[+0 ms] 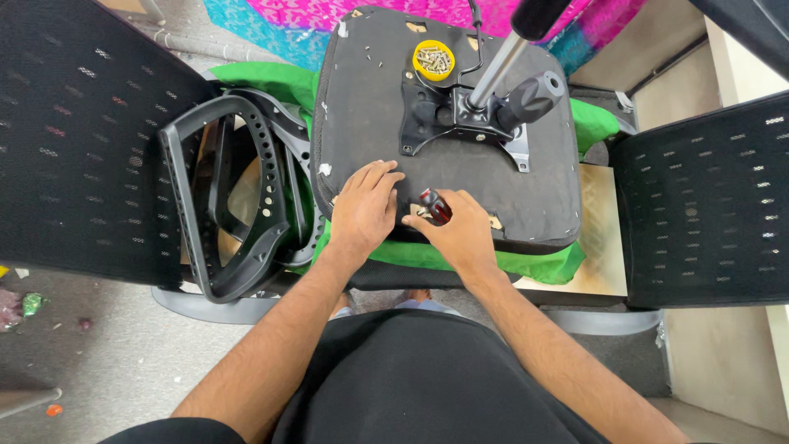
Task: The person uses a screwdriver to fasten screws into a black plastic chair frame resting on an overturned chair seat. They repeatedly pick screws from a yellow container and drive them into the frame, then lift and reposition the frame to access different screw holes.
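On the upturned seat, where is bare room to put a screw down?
Bare underside of the seat lies left of the metal bracket, above the left hand. Another patch lies below the bracket, right of the right hand. The middle is crowded: bracket, yellow screw cup, lever.

Both bare forearms are being extended forward from the lower frame edge and are being converged toward the centre. The left hand (364,207) is being held palm down, with the fingers laid flat and spread slightly, the wrist kept straight. The right hand (457,228) is being curled into a closed grip, knuckles turned upward, the thumb side directed toward the left hand. The two hands are being kept just beside one another.
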